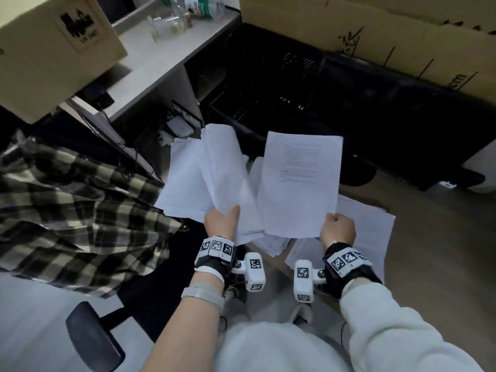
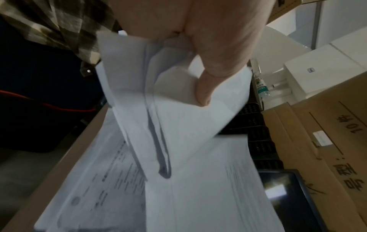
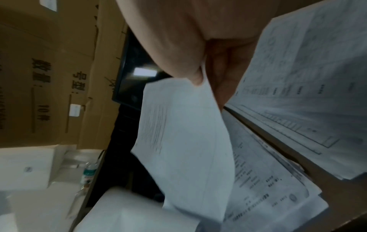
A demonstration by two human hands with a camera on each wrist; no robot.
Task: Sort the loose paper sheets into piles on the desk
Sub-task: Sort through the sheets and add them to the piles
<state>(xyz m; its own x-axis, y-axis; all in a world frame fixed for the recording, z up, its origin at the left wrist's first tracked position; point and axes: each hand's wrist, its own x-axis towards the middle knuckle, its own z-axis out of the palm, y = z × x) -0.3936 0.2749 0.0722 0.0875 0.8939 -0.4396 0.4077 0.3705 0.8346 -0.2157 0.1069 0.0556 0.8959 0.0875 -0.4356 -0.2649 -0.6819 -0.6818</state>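
Judged from how things lie, the sorting is underway but far from finished; at about 9 o'clock of the scene's middle the left hand (image 1: 222, 220) holds a bundle of sheets (image 1: 212, 178) fanned and unsquared, thumb pressed flat on top and the other fingers hidden beneath, so their lie cannot be told; the bundle's long axis runs from the hand toward 11 o'clock, away from the person; at about 3 o'clock of it the right hand (image 1: 338, 229) pinches a single printed sheet (image 1: 302, 181) at its near right corner, thumb on top and fingers curled under; that sheet stands lengthwise toward 12 o'clock, its text lines crosswise, print facing up to the person; below the hands, toward 5 o'clock, lie overlapping papers on the desk (image 1: 362, 224), loosely stacked and askew; whether they make one pile or two is hard to tell; left to do: placing the single sheet, then working through the bundle.
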